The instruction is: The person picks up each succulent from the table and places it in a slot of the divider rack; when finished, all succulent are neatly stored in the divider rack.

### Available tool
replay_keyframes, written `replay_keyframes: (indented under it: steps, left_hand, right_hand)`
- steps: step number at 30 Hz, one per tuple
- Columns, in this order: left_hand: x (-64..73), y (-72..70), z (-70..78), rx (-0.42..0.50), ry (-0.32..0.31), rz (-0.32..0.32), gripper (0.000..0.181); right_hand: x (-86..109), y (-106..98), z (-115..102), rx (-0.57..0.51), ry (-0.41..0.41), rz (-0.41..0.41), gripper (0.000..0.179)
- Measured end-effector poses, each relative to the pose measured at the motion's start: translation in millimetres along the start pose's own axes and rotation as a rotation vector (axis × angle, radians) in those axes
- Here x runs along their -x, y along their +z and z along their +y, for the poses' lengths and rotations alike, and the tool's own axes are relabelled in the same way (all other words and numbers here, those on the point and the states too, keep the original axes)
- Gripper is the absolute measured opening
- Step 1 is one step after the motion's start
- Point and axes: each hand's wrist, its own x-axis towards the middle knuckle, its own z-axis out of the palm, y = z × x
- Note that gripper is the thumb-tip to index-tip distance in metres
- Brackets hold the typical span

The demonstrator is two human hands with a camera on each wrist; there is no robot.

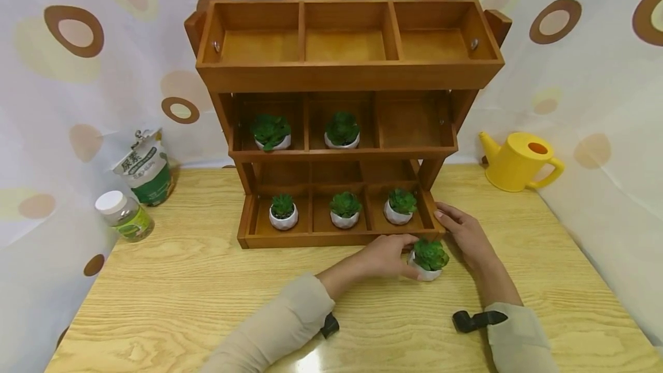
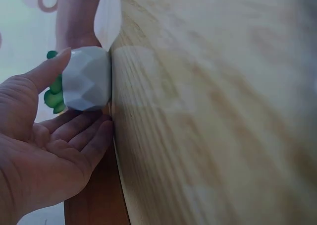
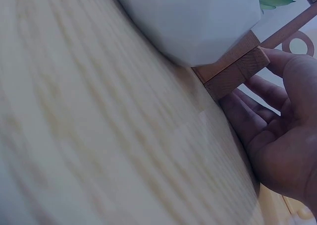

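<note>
In the head view my left hand (image 1: 385, 257) holds a small succulent (image 1: 431, 255) in a white faceted pot (image 1: 426, 272) by its sides, in front of the shelf's lower right corner. The left wrist view shows the thumb against the rim of the white pot (image 2: 88, 79), with the fingers on its other side; the pot's base is at the tabletop. My right hand (image 1: 466, 238) rests its fingers against the right end of the wooden plant shelf (image 1: 342, 239). Close by in the right wrist view, the right hand (image 3: 282, 121) touches the shelf's end board (image 3: 237, 74).
Several potted succulents stand in the shelf's lower two tiers, one being a left-hand plant (image 1: 284, 212). A yellow watering can (image 1: 513, 163) stands at right. At left are a green-and-white pouch (image 1: 150, 171) and a white-lidded jar (image 1: 124, 216) on the wooden table (image 1: 197, 269).
</note>
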Motion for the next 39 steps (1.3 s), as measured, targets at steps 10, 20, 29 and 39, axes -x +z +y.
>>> replay_keyframes:
  steps: [10, 20, 29, 39]
  left_hand:
    - [-6.0, 6.5, 3.0, -0.050, -0.013, 0.025, 0.074]
    - [2.3, -6.9, 4.9, 0.004, -0.022, 0.156, 0.076]
    - [22.4, -45.6, 23.3, 0.089, 0.024, 0.240, 0.086]
    - [37.8, -83.8, 34.0, 0.189, 0.170, 0.335, 0.073]
  right_hand:
    - [-2.5, 1, 2, -0.015, -0.004, -0.006, 0.071]
    - [-4.0, 1, 2, -0.066, -0.024, -0.013, 0.071]
    - [-3.0, -2, 2, -0.048, -0.022, 0.004, 0.071]
    - [-1.5, 0, 4, -0.062, -0.014, 0.013, 0.067]
